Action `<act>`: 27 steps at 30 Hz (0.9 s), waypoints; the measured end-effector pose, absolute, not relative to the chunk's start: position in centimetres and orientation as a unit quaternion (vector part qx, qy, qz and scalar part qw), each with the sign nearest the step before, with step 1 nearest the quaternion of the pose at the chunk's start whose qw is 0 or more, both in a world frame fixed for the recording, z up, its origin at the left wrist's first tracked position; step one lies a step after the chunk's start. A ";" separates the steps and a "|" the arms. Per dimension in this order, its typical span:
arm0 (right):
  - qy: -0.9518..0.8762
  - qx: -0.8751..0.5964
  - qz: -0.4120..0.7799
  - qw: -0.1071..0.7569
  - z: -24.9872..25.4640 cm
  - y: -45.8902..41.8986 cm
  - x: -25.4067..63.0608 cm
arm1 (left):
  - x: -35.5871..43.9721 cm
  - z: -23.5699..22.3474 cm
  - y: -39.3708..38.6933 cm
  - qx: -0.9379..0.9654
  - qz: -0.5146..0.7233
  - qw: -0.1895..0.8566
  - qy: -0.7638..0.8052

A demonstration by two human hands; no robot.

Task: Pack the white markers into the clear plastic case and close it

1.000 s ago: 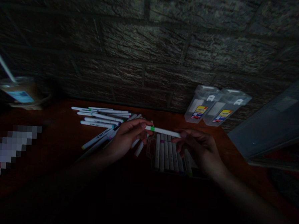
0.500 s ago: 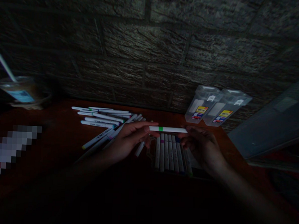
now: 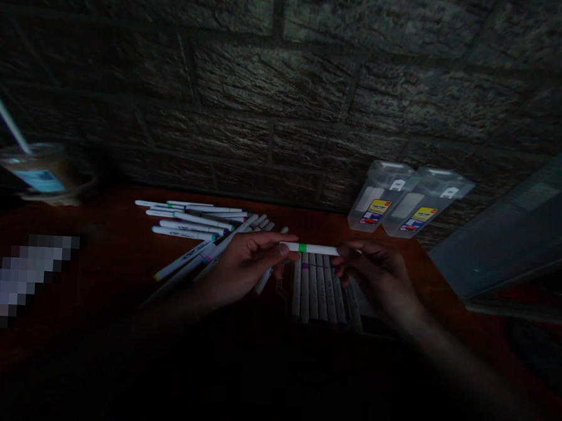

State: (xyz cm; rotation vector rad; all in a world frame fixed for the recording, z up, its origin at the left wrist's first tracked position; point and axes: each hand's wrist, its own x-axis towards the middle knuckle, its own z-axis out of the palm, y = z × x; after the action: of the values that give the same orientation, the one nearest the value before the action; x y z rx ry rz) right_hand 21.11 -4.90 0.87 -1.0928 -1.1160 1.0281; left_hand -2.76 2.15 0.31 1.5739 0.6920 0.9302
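A white marker with a green band [image 3: 320, 249] lies level between my two hands. Its left end is pinched by the thumb and fingers of my left hand [image 3: 250, 259]. My right hand [image 3: 382, 273] grips the other end, covering the tip. Just below the marker, a row of white markers [image 3: 321, 294] stands side by side in what looks like a clear case, partly hidden by my right hand. Left of my left hand, a loose pile of white markers [image 3: 190, 221] with coloured bands and ends spreads over the table.
Two clear plastic boxes [image 3: 374, 200] with yellow labels stand at the back right against the stone wall [image 3: 287, 98]. A drink cup with a straw [image 3: 40, 169] is at the far left of the brown table [image 3: 114, 233]. A grey panel [image 3: 506, 228] rises at the right.
My right hand has slid left along the marker, so less of it shows between my hands. The marker has dropped slightly and tilts a little down to the right.
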 end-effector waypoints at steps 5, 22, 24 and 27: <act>-0.589 -0.514 0.322 0.534 1.1 -5.5 20.5 | -2.5 0.2 1.7 0.686 0.380 0.560 0.267; -0.722 -0.491 0.151 0.464 0.4 -6.5 19.5 | -2.2 -0.8 0.0 0.769 0.350 0.483 0.231; -0.714 -0.497 0.162 0.466 0.4 -6.5 19.5 | -2.3 -0.8 -0.1 0.775 0.345 0.477 0.228; -0.698 -0.502 0.195 0.471 0.7 -6.5 19.4 | -2.3 -0.7 0.0 0.767 0.342 0.489 0.235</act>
State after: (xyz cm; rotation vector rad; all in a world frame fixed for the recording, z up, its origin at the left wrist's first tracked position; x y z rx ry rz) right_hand 19.39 -6.49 0.66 -1.2292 -1.7106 0.4769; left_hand -2.29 -0.01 -0.73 1.8634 0.5708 0.8316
